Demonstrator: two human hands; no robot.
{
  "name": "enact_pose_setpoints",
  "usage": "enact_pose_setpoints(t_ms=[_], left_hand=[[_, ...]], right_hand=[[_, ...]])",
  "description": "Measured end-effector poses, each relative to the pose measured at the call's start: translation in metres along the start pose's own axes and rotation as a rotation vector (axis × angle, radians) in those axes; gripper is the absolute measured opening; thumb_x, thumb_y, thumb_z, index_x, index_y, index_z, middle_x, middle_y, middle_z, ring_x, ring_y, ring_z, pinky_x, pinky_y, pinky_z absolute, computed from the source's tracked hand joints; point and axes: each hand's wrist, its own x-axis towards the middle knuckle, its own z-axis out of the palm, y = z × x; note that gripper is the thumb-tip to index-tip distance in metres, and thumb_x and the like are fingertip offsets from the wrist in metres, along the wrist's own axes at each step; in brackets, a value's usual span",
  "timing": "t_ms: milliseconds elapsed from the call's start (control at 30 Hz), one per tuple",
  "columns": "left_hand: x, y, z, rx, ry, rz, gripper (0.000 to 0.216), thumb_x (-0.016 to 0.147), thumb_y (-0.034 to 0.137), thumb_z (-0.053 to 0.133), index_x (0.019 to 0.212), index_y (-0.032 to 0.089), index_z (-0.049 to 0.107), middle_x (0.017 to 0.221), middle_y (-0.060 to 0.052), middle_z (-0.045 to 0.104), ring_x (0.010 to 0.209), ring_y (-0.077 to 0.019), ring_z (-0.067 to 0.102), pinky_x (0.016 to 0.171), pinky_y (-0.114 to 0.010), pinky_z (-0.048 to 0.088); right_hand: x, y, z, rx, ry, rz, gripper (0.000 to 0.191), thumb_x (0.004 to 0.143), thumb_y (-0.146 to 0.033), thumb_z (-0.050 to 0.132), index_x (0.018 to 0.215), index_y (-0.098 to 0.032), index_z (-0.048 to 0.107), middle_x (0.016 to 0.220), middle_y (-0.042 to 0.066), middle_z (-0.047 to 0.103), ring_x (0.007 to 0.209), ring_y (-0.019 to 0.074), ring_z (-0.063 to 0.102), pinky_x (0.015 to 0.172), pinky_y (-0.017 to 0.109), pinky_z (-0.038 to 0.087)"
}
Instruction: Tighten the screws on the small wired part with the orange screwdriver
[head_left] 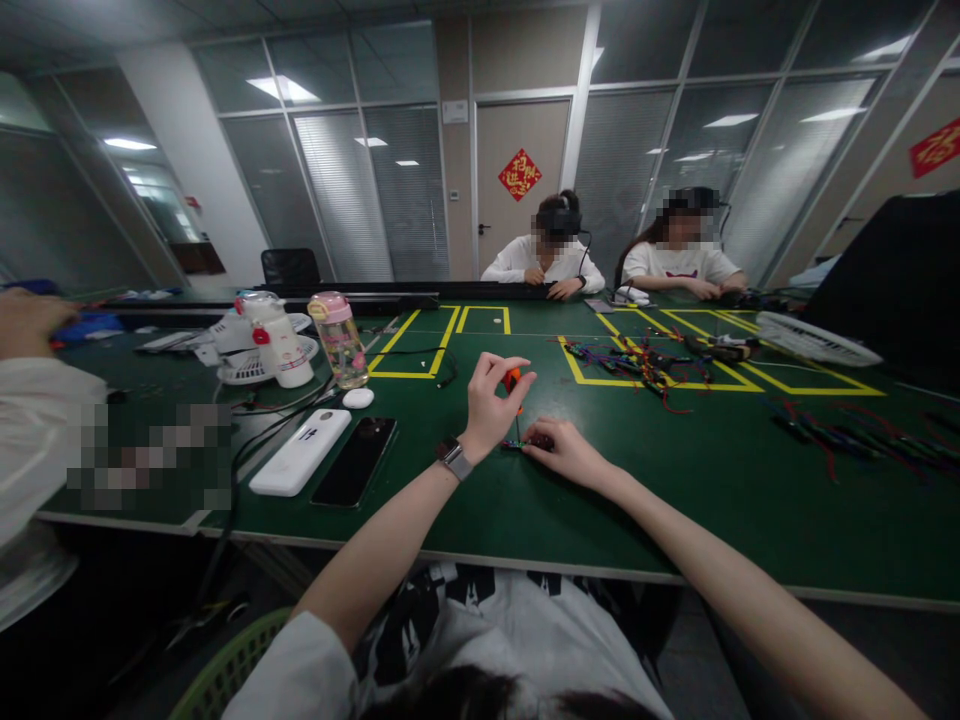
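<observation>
My left hand (pixel 491 405) is closed around the orange handle of a small screwdriver (pixel 513 385), held upright with its tip pointing down. A watch sits on that wrist. My right hand (pixel 564 452) rests on the green table (pixel 675 500), its fingers pinching a small dark connector part (pixel 525 442) with coloured wires, right under the screwdriver tip.
A black phone (pixel 355 461) and a white power bank (pixel 300 452) lie to the left, near a pink-lidded bottle (pixel 338 338) and a white bottle (pixel 279 338). Bundles of coloured wires (pixel 637 362) lie beyond. Two people sit opposite; another person's sleeve (pixel 30 450) is at my left.
</observation>
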Motion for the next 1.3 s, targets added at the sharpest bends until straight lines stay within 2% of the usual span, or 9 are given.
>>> enact_pose_setpoints(t_ms=[167,267,367,467,600,700,933,1133,1300], left_hand=[[-0.0002,-0.0005,-0.0001,-0.077,-0.069,-0.031,0.030,0.097,0.024,0.038,0.119,0.021,0.058,0.101,-0.005,0.064,0.094,-0.0144,0.060,0.083,-0.028,0.047],[-0.0004,-0.0008,0.0008,-0.078,-0.049,-0.022,0.027,0.095,0.025,0.045,0.119,0.021,0.058,0.102,-0.005,0.066,0.091,-0.0139,0.061,0.082,-0.027,0.048],[-0.0008,0.0002,0.0012,-0.037,-0.017,0.016,0.020,0.090,0.027,0.055,0.108,0.020,0.064,0.093,-0.004,0.064,0.083,-0.0129,0.059,0.077,-0.026,0.048],[-0.0016,0.0014,0.0005,-0.015,-0.001,0.038,0.018,0.090,0.028,0.055,0.101,0.020,0.066,0.088,-0.003,0.060,0.081,-0.0129,0.057,0.076,-0.026,0.048],[-0.0023,0.0008,-0.0001,-0.081,-0.055,0.017,0.029,0.097,0.024,0.039,0.115,0.020,0.061,0.104,-0.006,0.064,0.097,-0.0153,0.059,0.086,-0.030,0.048],[-0.0018,-0.0007,0.0009,-0.105,-0.060,-0.002,0.029,0.096,0.024,0.042,0.120,0.020,0.057,0.106,-0.006,0.066,0.096,-0.0151,0.061,0.085,-0.029,0.049],[0.0002,-0.0003,0.0008,0.003,0.012,-0.003,0.015,0.087,0.030,0.060,0.097,0.021,0.066,0.086,-0.002,0.058,0.080,-0.0132,0.055,0.076,-0.026,0.047],[-0.0023,-0.0011,0.0008,-0.072,-0.056,-0.030,0.031,0.098,0.024,0.036,0.119,0.021,0.058,0.107,-0.006,0.062,0.098,-0.0150,0.059,0.087,-0.029,0.047],[-0.0021,-0.0016,0.0024,-0.027,0.008,-0.007,0.024,0.093,0.027,0.049,0.113,0.021,0.060,0.095,-0.004,0.064,0.085,-0.0135,0.059,0.079,-0.028,0.048]], right_hand=[[0.0003,0.0004,-0.0004,-0.010,0.000,-0.012,0.007,0.081,-0.021,0.060,0.083,-0.015,0.065,0.078,0.003,0.059,0.066,0.0134,0.055,0.063,0.025,0.043],[0.0004,-0.0003,-0.0007,-0.004,-0.003,-0.006,0.007,0.081,-0.020,0.061,0.082,-0.015,0.066,0.078,0.004,0.059,0.067,0.0137,0.055,0.063,0.025,0.043],[0.0003,-0.0015,-0.0012,0.004,-0.005,-0.001,0.007,0.081,-0.019,0.060,0.083,-0.015,0.066,0.077,0.004,0.059,0.066,0.0138,0.055,0.063,0.025,0.043],[0.0002,-0.0015,-0.0011,0.004,-0.002,-0.008,0.007,0.081,-0.019,0.060,0.083,-0.014,0.065,0.076,0.003,0.059,0.066,0.0134,0.055,0.062,0.025,0.043],[0.0003,0.0007,-0.0002,0.008,0.000,-0.014,0.007,0.081,-0.019,0.060,0.083,-0.014,0.065,0.078,0.004,0.060,0.066,0.0131,0.055,0.063,0.025,0.044],[0.0004,0.0024,0.0005,0.009,-0.003,-0.010,0.008,0.081,-0.020,0.061,0.084,-0.015,0.066,0.079,0.004,0.060,0.066,0.0131,0.055,0.063,0.025,0.045],[0.0003,0.0030,0.0009,0.013,0.003,-0.010,0.008,0.081,-0.020,0.061,0.083,-0.015,0.066,0.078,0.004,0.059,0.066,0.0134,0.056,0.063,0.026,0.045],[0.0003,0.0024,0.0005,0.013,-0.001,-0.008,0.008,0.081,-0.020,0.061,0.084,-0.015,0.066,0.078,0.003,0.059,0.066,0.0132,0.056,0.063,0.025,0.044],[0.0005,0.0019,0.0004,0.000,0.000,-0.012,0.006,0.080,-0.019,0.061,0.083,-0.015,0.065,0.077,0.003,0.059,0.066,0.0133,0.055,0.062,0.025,0.044]])
